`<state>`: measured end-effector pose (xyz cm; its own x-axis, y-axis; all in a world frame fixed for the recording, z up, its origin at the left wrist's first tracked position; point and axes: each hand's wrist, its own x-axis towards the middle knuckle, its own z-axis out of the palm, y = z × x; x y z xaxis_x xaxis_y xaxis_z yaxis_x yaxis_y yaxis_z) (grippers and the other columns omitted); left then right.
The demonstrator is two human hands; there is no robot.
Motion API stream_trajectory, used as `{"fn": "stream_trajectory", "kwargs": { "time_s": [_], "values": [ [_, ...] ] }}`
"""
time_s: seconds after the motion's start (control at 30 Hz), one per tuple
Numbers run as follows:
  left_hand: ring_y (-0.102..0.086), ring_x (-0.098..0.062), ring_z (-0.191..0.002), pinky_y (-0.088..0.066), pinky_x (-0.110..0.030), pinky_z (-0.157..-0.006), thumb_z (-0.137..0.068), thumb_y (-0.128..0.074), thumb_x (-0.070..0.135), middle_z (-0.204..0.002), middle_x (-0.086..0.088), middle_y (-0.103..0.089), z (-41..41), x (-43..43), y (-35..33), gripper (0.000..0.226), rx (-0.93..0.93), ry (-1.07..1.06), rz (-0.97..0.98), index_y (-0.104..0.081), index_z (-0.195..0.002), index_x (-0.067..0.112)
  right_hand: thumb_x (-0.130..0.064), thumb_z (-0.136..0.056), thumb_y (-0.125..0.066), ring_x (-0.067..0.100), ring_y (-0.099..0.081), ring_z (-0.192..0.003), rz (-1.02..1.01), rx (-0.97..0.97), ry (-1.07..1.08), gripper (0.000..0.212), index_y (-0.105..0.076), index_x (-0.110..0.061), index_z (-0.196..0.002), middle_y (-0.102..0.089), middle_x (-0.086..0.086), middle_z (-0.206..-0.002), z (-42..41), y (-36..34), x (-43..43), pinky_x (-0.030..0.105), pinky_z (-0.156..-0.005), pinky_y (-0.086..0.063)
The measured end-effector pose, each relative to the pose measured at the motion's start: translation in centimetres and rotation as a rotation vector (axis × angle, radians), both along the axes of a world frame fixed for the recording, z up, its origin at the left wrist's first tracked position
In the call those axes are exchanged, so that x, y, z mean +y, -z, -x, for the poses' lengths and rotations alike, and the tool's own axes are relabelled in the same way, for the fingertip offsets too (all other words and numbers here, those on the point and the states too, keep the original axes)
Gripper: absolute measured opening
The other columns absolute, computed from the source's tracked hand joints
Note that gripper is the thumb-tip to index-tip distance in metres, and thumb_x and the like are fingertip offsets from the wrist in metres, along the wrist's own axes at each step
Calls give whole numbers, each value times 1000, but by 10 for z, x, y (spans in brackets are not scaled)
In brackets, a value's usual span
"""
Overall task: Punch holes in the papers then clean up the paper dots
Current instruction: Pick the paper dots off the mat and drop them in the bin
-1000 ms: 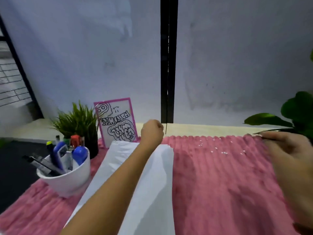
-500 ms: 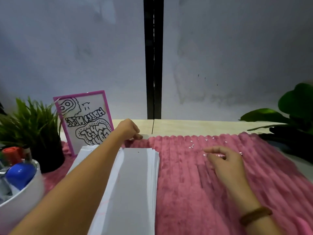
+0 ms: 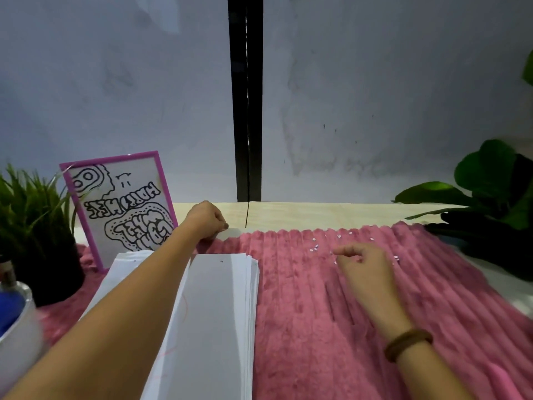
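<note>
Loosely curled, right hand (image 3: 366, 267) rests among paper dots (image 3: 315, 247); left hand (image 3: 206, 219) curled, hold unclear.

Camera: one wide-angle, worn on the person's head.
Facing: forward and somewhat down, square to the grey wall (image 3: 375, 82).
Nearness: close over the pink mat (image 3: 311, 336), the paper stack (image 3: 216, 319) running off the bottom edge.

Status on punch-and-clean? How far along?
Punching looks done: the paper stack shows a hole near its far edge. Cleanup looks barely started: the right hand rests among the paper dots scattered on the pink cloth. The left hand is curled at the cloth's far edge; what it holds is unclear. Still to do: gathering the dots.
</note>
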<state>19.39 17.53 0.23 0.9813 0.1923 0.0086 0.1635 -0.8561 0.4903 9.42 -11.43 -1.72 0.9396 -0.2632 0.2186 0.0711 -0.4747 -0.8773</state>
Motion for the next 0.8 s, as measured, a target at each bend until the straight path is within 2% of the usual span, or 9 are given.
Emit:
{"fn": "stream_trajectory", "kwargs": {
  "time_s": [0.03, 0.1, 0.17, 0.27, 0.4, 0.5, 0.67, 0.73, 0.8],
  "values": [
    [-58, -22, -83, -46, -29, -75, -88, -68, 17, -95, -10, -70, -2, -2, 0, 15, 13, 1, -26, -72, -91, 3, 0, -85, -62, 13, -61, -61, 99, 4, -47, 23, -76, -18, -78, -67, -1, -77, -7, -1, 6, 25, -56, -48],
    [-57, -25, -80, -44, -30, -69, -91, -64, 18, -91, -13, -67, -2, -6, 1, 20, 38, -4, -81, -67, -90, -2, -11, -85, -69, 13, -56, -60, 258, 38, -137, 23, -69, -22, -64, -63, 3, -79, -23, 1, 17, 24, -52, -41],
    [-60, -29, -79, -46, -32, -65, -94, -59, 19, -87, -16, -65, -2, -15, -1, 24, 25, -10, -109, -65, -93, -5, -24, -85, -75, 11, -50, -52, 390, 93, -146, 30, -65, -13, -58, -59, 5, -74, -36, 6, 26, 21, -46, -34],
    [-60, -28, -76, -48, -34, -67, -95, -55, 17, -87, -13, -67, 1, -36, -9, 20, -143, 43, -27, -64, -88, 0, -30, -87, -74, 11, -40, -43, 441, 101, -56, 46, -52, -12, -51, -46, 1, -62, -44, 11, 34, 20, -41, -28],
    [-62, -20, -82, -50, -30, -75, -93, -62, 19, -92, -6, -69, 15, -83, -18, 16, -235, 289, 133, -70, -94, 5, -19, -94, -65, 11, -47, -50, 445, 65, 5, 43, -50, -17, -54, -51, -1, -59, -45, 12, 33, 21, -43, -31],
    [-57, -15, -78, -45, -25, -73, -91, -63, 18, -94, -5, -69, 22, -116, -10, 14, -232, 411, 158, -71, -92, 6, -15, -93, -63, 14, -52, -54, 328, 40, 3, 38, -56, -12, -56, -57, 0, -58, -44, 5, 21, 25, -46, -37],
    [-55, -14, -79, -44, -25, -73, -90, -62, 17, -95, -5, -70, 25, -145, 11, 13, -243, 370, 161, -72, -91, 9, -9, -89, -66, 30, -60, -64, 213, -33, 41, 27, -64, 10, -69, -65, 23, -71, -40, -8, -20, 35, -61, -50],
    [-58, -16, -80, -45, -26, -72, -90, -62, 17, -89, -3, -68, 26, -149, 17, 14, -268, 341, 174, -74, -91, 10, -7, -87, -68, 31, -64, -65, 173, -37, 37, 23, -68, 9, -71, -67, 23, -70, -35, -6, -31, 35, -62, -52],
    [-55, -14, -79, -37, -23, -68, -90, -62, 17, -82, 1, -60, 28, -152, 19, 15, -300, 316, 153, -75, -93, 10, -7, -86, -71, 24, -66, -66, 148, -11, -7, 17, -73, 3, -72, -70, 14, -67, -30, -1, -33, 32, -64, -54]
  ]
}}
